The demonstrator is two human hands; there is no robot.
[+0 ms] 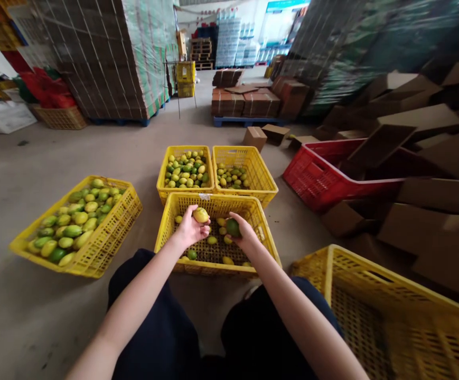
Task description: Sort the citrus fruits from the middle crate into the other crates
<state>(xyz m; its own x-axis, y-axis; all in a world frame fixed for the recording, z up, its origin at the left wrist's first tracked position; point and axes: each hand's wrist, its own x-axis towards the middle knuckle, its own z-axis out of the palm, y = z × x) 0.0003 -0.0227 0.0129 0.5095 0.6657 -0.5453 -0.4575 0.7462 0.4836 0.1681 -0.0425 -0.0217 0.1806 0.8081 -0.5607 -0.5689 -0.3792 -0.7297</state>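
My left hand (191,230) is closed round a yellow lemon (201,215), held above the near yellow crate (267,237). Over the same crate, my right hand (245,233) grips a dark green lemon (233,227). Below the hands, several loose lemons (228,260), mostly yellow, lie scattered on the crate's slatted floor. Just behind stand two more crates side by side. The far left crate (161,179) is well filled with green and yellow lemons (187,169); the far right crate (267,177) holds a smaller heap (231,177).
To the left sits a tilted yellow crate (114,237) full of lemons. A large yellow crate (391,274) is at my lower right. Beyond it are a red crate (320,177) and piled cardboard boxes (431,227). Wrapped pallet stacks (94,58) and flattened cartons (245,103) stand farther back.
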